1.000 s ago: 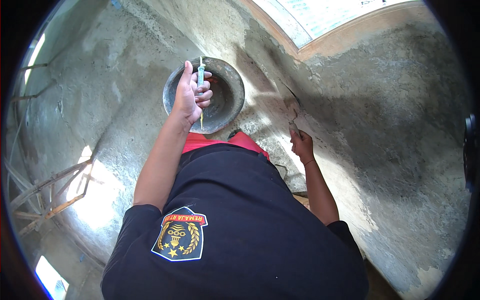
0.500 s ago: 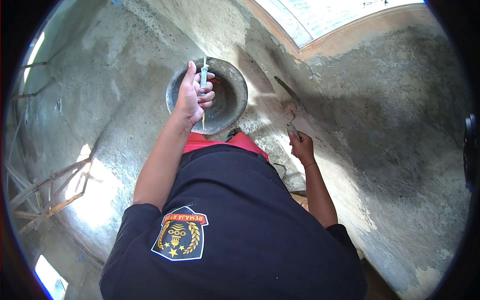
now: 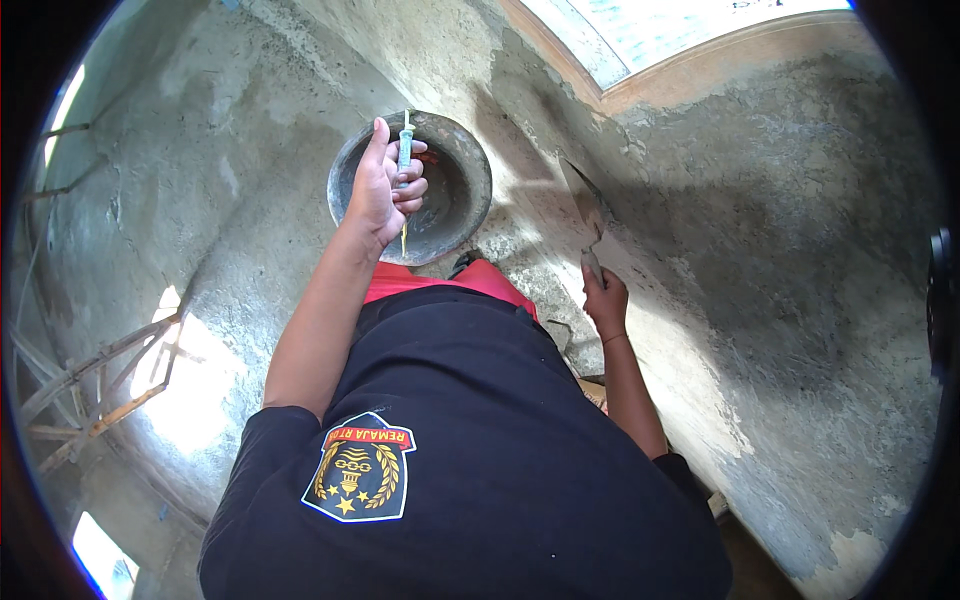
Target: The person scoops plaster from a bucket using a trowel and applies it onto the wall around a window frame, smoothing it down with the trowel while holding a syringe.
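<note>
My left hand [image 3: 380, 190] is closed around a slim pale-green tool [image 3: 405, 150], thumb pointing up. The tool's yellowish lower end shows below the fingers; its exact kind is not clear. Behind that hand, on the floor, sits a round grey basin [image 3: 465, 205] with a dark inside and something reddish in it. Off to the right, my right hand [image 3: 606, 303] grips the handle of a pointed masonry trowel [image 3: 583, 198]. Its thin blade angles up and away, close to the wall; whether it touches is hard to tell.
A patchy cement wall [image 3: 780, 230] rises on the right, with a wood-framed opening [image 3: 690, 55] above it. Wooden poles [image 3: 110, 385] stand at the left. Grey cement floor [image 3: 240, 150] stretches left of the basin.
The trowel in my right hand has turned, so more of its blade shows. My left hand and its tool have barely shifted.
</note>
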The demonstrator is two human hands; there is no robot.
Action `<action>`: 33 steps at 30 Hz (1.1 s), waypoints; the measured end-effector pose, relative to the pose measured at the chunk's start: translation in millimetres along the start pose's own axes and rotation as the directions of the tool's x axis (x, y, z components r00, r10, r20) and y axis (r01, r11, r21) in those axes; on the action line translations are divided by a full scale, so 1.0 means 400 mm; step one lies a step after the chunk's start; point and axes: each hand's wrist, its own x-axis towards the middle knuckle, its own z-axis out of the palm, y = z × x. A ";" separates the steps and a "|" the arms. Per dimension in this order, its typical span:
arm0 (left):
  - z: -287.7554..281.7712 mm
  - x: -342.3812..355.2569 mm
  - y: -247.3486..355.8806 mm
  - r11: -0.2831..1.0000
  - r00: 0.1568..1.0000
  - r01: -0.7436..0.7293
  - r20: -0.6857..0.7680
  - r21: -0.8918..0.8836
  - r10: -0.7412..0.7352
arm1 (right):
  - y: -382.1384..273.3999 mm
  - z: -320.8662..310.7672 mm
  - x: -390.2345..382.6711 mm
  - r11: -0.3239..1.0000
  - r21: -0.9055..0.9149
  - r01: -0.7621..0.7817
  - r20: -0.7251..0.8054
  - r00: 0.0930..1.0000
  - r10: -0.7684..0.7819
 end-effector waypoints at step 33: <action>-0.034 -0.067 -0.028 0.999 0.999 0.036 0.020 0.001 -0.036 | -0.110 -0.013 -0.018 0.996 -0.067 0.064 0.069 0.996 -0.060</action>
